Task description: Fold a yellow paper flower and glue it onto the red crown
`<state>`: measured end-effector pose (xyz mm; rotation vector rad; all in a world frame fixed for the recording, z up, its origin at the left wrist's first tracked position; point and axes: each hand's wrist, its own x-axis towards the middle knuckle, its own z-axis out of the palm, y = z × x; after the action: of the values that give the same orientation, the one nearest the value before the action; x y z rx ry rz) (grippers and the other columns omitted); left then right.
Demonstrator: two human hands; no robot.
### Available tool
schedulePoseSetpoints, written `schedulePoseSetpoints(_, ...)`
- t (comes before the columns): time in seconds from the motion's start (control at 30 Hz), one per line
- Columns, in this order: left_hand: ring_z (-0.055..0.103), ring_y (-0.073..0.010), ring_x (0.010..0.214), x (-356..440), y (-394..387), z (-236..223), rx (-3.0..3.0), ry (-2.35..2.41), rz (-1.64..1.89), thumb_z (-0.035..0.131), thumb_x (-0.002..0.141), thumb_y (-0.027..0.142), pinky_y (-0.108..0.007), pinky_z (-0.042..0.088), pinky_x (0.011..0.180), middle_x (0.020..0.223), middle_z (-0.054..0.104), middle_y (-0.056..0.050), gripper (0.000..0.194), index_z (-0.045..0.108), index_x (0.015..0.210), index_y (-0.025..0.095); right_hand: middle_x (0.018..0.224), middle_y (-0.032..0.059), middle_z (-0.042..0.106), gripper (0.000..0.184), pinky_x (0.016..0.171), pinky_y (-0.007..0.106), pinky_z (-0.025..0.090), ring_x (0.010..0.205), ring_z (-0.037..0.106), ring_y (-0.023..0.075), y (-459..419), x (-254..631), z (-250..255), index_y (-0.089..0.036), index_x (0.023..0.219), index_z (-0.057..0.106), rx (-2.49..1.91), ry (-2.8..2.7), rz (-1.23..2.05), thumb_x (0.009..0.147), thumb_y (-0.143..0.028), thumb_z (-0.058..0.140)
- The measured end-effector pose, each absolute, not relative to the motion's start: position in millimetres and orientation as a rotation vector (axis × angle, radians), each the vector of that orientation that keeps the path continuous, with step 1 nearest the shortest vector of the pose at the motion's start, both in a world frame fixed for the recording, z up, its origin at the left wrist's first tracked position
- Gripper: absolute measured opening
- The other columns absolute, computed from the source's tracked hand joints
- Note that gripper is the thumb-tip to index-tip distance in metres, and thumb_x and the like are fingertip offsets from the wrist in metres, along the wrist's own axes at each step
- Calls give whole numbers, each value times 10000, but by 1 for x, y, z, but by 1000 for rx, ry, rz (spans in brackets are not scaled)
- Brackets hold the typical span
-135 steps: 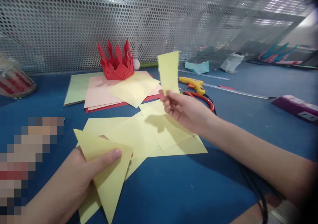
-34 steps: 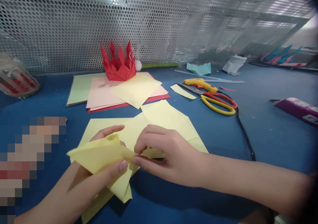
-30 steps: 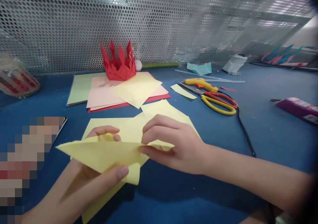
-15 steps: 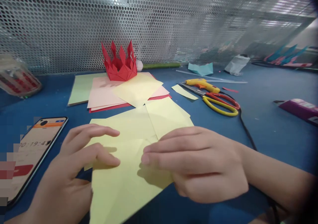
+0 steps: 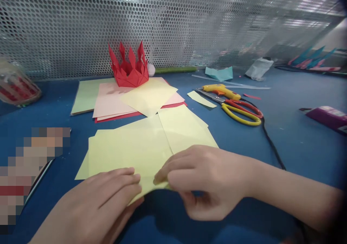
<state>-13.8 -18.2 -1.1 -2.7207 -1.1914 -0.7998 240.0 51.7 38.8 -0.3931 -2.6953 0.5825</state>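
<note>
**Both hands meet on the near edge of the yellow sheet**

And here we are at the edge! The left hand lies along the left part of it, fingers close together and flat on top, with what looks like the thumb tucked beneath the paper. Just beside those fingertips, the right hand bends over the same edge, its fingers curled and seemingly pinching the paper between forefinger and thumb. Between the two sets of fingers the edge bows up off the blue table, a shadow below it. The rest of the sheet spreads out beyond the fingertips, with another yellow sheet just past the right knuckles.

So which step is this? My call: handling that edge, lifting or turning it, with the left hand steadying. Whether a crease is in yet, I cannot tell; the fingers cover too much.

What does the next move call for? I'd say an even grip on both sides, so the edge runs straight and the sheet doesn't skew under the left palm.

Well beyond the fingers stands a red paper crown on a paper pile. Out past the right hand lie the scissors and a yellow glue gun, both untouched.
</note>
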Motion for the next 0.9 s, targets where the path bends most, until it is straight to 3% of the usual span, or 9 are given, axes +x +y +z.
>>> schedulePoseSetpoints(0.1,711,-177,1102,-13,-17,0,-2728,-1450,-695,498,993,299,-232,506,962,1266,728,23,452,419,1435,345,749,-3,668,97,576,197,485,619,613,109,50,237,37,-216,819,526,-592,-2560,795,834,-131,570)
schedulePoseSetpoints(0.17,672,-197,1190,-12,-14,2,-2714,-1489,-661,470,1000,299,-228,536,937,1428,621,-12,510,330,1490,332,842,13,695,97,597,192,509,666,642,111,50,235,35,-209,938,547,-786,-2449,866,877,-182,618)
schedulePoseSetpoints(0.3,672,-210,1186,-12,-8,4,-2717,-1444,-730,451,980,149,-218,590,816,1569,430,-80,323,515,1267,281,929,33,709,152,640,207,542,725,656,119,53,230,29,-195,1056,591,-940,-2362,901,910,-192,634)
schedulePoseSetpoints(0.4,624,-272,1236,-14,-8,2,-2757,-1325,-605,435,944,96,-334,587,892,1531,472,-100,291,628,1097,252,907,49,714,84,733,237,555,793,675,140,56,227,23,-171,979,677,-842,-2406,820,922,-147,621)
schedulePoseSetpoints(0.5,617,-299,1233,-18,-13,-6,-2673,-1197,-592,439,910,72,-447,526,996,1412,624,-79,373,674,1130,259,914,68,716,148,781,251,555,834,680,149,58,225,19,-154,931,715,-724,-2413,729,935,-96,580)
schedulePoseSetpoints(0.6,587,-224,1300,-23,-19,-16,-2617,-1077,-640,439,894,52,-354,387,1149,1327,703,-55,494,616,1316,237,887,76,696,112,772,260,559,822,674,157,57,225,22,-137,944,734,-758,-2353,753,927,-177,630)
schedulePoseSetpoints(0.67,550,-196,1341,-26,-22,-21,-2621,-998,-633,437,907,78,-290,290,1196,1352,687,-67,522,553,1403,191,997,109,662,185,821,299,563,844,675,169,55,226,25,-128,1000,743,-828,-2319,787,878,-261,702)
schedulePoseSetpoints(0.77,397,-212,1447,-25,-25,-23,-2619,-955,-564,392,942,96,-304,195,1230,1398,648,-90,545,458,1481,145,1250,161,518,274,868,359,563,815,679,154,52,228,30,-142,1069,740,-949,-2310,838,834,-281,726)
schedulePoseSetpoints(0.9,361,-220,1460,-19,-29,-22,-2552,-1026,-521,342,998,148,-333,198,1232,1367,671,-104,492,458,1476,175,1252,147,480,145,838,361,570,749,666,120,51,229,28,-155,969,761,-1046,-2302,889,864,-201,671)
